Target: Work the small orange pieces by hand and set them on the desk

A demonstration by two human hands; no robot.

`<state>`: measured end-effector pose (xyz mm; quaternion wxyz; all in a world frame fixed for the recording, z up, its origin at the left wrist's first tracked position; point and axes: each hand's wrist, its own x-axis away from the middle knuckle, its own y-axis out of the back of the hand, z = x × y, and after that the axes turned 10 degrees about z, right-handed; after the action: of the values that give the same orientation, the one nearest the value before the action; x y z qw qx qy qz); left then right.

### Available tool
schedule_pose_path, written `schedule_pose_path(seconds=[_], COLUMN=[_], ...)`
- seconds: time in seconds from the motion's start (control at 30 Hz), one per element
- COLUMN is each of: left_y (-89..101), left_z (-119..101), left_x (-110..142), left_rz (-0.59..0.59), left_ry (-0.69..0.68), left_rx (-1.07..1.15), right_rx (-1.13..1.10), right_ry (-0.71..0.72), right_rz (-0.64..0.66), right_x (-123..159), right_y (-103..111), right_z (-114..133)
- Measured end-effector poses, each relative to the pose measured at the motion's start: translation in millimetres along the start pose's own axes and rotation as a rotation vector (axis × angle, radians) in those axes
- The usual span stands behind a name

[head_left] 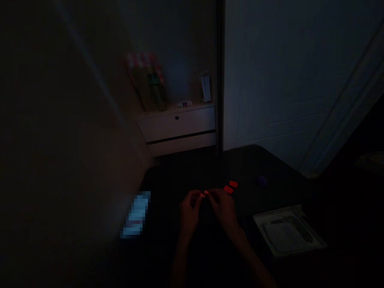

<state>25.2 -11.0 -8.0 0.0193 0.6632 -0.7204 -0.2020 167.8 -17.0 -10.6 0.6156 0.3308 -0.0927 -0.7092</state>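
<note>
The scene is very dark. Over the black table (180,172), my left hand (189,208) is pinched closed, with a small bright red piece (203,195) at its fingertips. My right hand (222,206) is closed the same way, its thumb and finger meeting at a red spot close to the left fingertips. Whether they share one piece or hold two is too dim to tell. Just beyond the right knuckles lie a red block (228,190) and a smaller red block (233,184). Farther right on the tabletop sits a rounded purple lump (261,181).
A blurred, lit rectangular panel (136,215) is at the left. A pale flat packet or tray (288,232) lies at the right edge. Behind the table are drawers (180,126), with a green-capped bottle (157,92) and a small white box (206,88) on top.
</note>
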Motion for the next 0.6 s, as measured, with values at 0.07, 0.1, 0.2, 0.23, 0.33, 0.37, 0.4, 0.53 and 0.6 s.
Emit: schedule_pose_path(seconds=[0.07,0.1,0.2,0.23,0.33,0.37,0.4,0.53,0.6], left_y=[2.9,4.0,5.2,5.1,4.5,4.4,4.4,5.2,5.5], left_z=[1.7,2.7,5.5,6.2,7.2,7.2,7.0,5.3,4.5], left_x=[1.6,2.1,2.5,2.3,1.8,1.8,2.0,3.1,3.6], left_rz=[-0.005,-0.006,-0.004,-0.003,-0.004,0.000,0.001,0.013,0.011], left_ry=[0.008,0.007,0.000,0.001,0.016,0.017,0.017,0.012,0.009], left_rx=[0.065,0.093,0.142,0.150,0.150,0.143,0.134,0.123,0.135], right_rx=[0.026,0.040,0.061,0.058,0.013,-0.013,-0.040,-0.114,-0.122], right_ry=[0.028,0.033,0.043,0.045,0.053,0.061,0.075,0.146,0.163], right_rz=[0.028,0.038,0.059,0.057,0.003,-0.017,-0.028,0.054,0.090], right_x=[0.7,0.9,1.2,1.2,1.7,2.2,2.8,5.6,6.3], right_y=[0.1,0.0,-0.5,-0.8,-0.9,-0.5,0.0,2.7,3.2], right_z=[1.3,1.5,0.5,0.0,-0.3,0.2,1.2,6.4,8.1])
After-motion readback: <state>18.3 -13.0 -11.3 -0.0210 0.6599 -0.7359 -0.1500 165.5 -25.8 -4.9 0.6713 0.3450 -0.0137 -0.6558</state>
